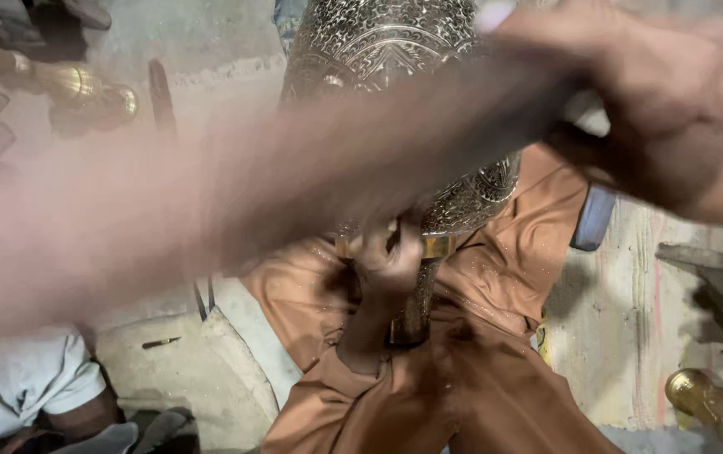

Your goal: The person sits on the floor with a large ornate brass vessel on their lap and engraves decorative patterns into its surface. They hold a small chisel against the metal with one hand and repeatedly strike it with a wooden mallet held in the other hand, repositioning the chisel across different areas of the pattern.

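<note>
A large engraved brass vessel [378, 42] lies tilted over my lap, which is covered by orange cloth [496, 277]. My left hand [391, 256], coming out of an orange sleeve, is closed around the vessel's narrow foot at the centre. My right hand [655, 101] is at the upper right against the vessel's side. It is heavily blurred, so its grip is unclear. A blurred bare forearm [210, 193] stretches across the view from the left edge toward that hand, very close to the camera, and hides much of the vessel's body.
Polished brass pieces lie at the top left [84, 88] and bottom right [714, 408]. A person in a white sleeve [17, 378] sits at the bottom left. A small dark tool [161, 342] lies on the concrete floor. Dark metal pieces [714, 277] sit at the right.
</note>
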